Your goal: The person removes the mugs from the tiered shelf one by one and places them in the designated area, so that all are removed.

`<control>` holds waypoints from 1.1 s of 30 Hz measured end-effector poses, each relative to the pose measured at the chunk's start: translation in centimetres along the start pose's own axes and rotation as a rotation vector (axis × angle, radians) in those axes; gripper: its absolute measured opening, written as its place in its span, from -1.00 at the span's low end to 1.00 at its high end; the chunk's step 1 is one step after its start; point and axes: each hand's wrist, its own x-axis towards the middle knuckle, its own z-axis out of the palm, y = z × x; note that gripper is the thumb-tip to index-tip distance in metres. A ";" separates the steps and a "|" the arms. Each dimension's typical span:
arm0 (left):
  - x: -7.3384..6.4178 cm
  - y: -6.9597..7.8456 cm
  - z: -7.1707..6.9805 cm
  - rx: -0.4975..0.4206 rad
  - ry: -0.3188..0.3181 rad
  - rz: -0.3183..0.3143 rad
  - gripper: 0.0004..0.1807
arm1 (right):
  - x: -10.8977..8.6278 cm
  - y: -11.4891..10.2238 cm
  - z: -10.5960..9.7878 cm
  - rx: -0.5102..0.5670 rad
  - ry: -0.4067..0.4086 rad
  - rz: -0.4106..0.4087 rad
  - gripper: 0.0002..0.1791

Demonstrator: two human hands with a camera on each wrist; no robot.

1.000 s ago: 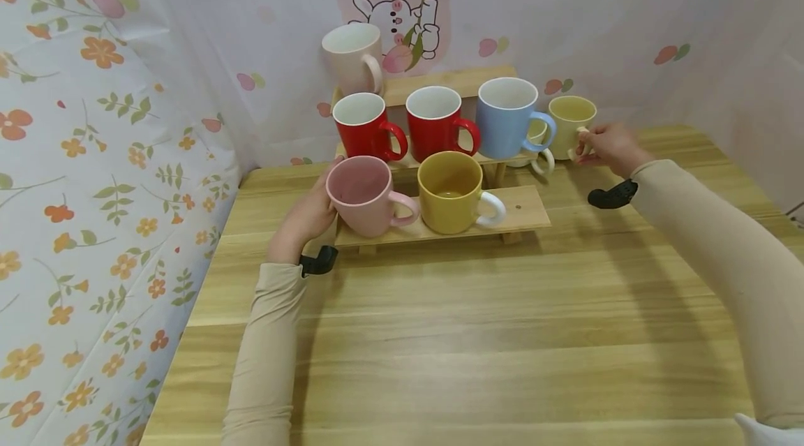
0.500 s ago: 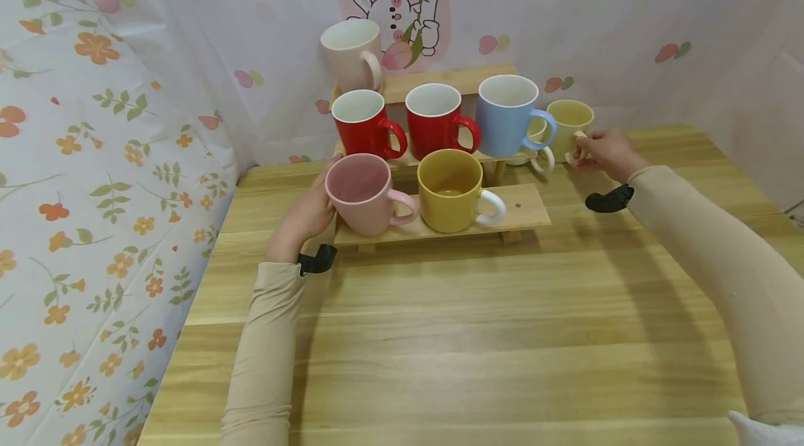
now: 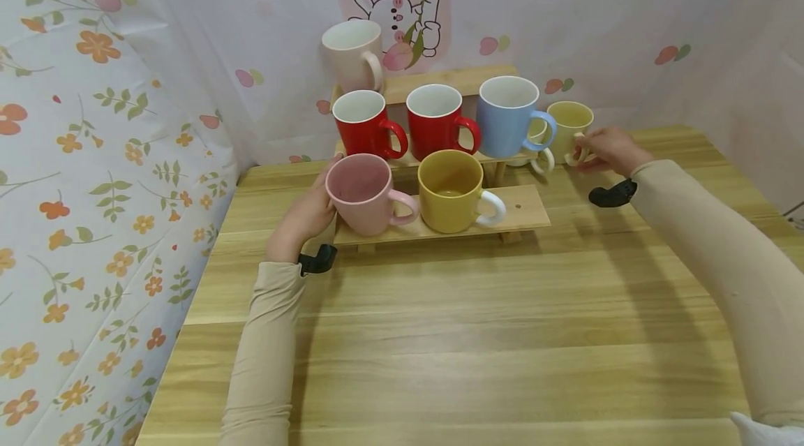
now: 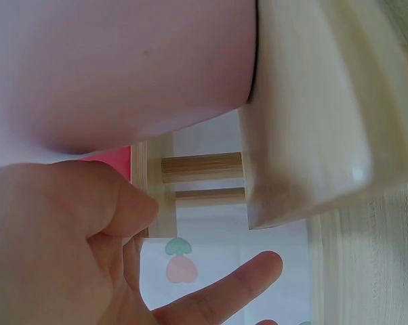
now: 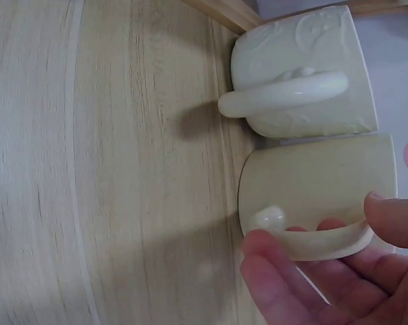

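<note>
My right hand (image 3: 611, 150) grips the handle of a pale yellow mug (image 5: 319, 179), its fingers curled through the loop. This mug stands upright on the table at the right of the shelf, close beside a cream mug (image 5: 302, 74) with a raised pattern. My left hand (image 3: 309, 212) is at the left end of the wooden shelf (image 3: 527, 209), behind the pink mug (image 3: 361, 198). In the left wrist view its thumb lies by the end of the middle board, while the index finger (image 4: 224, 291) stretches out straight.
On the lowest board a mustard mug (image 3: 449, 198) with a white handle stands beside the pink one. Two red mugs (image 3: 433, 125) and a light blue mug (image 3: 507, 121) fill the middle board. A pale pink mug (image 3: 354, 58) stands on top. Behind hangs a printed curtain (image 3: 264, 27).
The pale yellow mug has shifted slightly toward me and to the left, with my right hand on its handle. My left hand stays at the shelf's end.
</note>
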 end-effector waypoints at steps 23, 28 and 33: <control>-0.2 -0.1 0.4 -0.026 0.011 0.052 -0.42 | -1.3 -1.4 -2.7 -0.280 -0.062 0.043 -0.24; 0.0 -0.1 0.3 -0.039 0.009 0.056 -0.42 | -1.7 -2.5 -3.4 -0.310 -0.106 0.051 -0.26; 0.1 -0.2 0.2 -0.028 0.012 0.056 -0.42 | -1.9 -3.9 -3.9 -0.292 -0.120 0.047 -0.30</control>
